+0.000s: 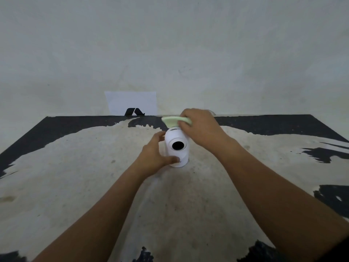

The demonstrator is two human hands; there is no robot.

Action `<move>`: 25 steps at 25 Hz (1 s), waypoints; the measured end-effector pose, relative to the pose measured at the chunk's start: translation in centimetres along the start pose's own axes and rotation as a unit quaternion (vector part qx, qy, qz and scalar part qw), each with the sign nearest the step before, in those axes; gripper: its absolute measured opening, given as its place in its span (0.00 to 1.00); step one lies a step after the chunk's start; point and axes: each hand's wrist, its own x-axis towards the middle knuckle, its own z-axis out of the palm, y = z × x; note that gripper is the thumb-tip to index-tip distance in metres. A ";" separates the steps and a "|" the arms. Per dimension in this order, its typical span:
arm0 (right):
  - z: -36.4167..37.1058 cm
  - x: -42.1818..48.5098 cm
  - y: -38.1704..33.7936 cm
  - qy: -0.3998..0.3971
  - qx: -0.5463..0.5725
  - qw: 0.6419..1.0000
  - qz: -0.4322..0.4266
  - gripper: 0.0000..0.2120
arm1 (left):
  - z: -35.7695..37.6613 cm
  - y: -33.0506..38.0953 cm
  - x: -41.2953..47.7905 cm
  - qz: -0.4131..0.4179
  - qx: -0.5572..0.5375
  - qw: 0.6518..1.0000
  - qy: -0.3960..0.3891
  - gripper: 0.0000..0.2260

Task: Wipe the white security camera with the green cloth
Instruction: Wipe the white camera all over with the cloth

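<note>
The white security camera (176, 148) stands upright in the middle of the table, its round black lens facing me. My left hand (154, 156) grips its left side and base, thumb across the front of the base. My right hand (200, 127) is closed on the pale green cloth (171, 121) and presses it onto the top of the camera. Part of the cloth sticks out to the left of my fingers; the rest is hidden under my hand.
The table (94, 176) has a worn surface, pale where the black coating has flaked off, with black patches along the far edge and at the right. A white paper with a black mark (132, 104) leans on the wall behind the table.
</note>
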 end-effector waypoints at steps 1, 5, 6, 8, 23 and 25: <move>0.5 -0.7 0.2 -0.021 0.002 1.000 -0.017 0.09 | 0.6 -0.5 0.1 -0.002 0.052 0.999 0.005 0.40; 1.2 -2.3 0.7 -0.010 0.029 0.999 -0.038 0.16 | 2.3 -2.3 0.5 -0.025 0.185 0.982 0.037 0.44; 1.2 -2.0 0.6 0.004 0.034 0.999 -0.037 0.17 | 2.5 -2.5 0.6 -0.031 0.194 0.980 0.045 0.43; 1.5 -1.1 0.0 0.004 0.032 0.998 -0.058 0.20 | 2.6 -2.3 0.7 -0.033 0.211 0.975 0.053 0.42; 4.9 -2.7 -0.1 -0.062 0.146 0.984 0.084 0.28 | 3.0 -1.8 0.7 -0.041 0.207 0.976 0.050 0.36; 5.8 -4.2 -0.8 -0.056 0.051 0.996 0.046 0.34 | 3.1 -1.6 0.4 -0.023 0.220 0.974 0.049 0.29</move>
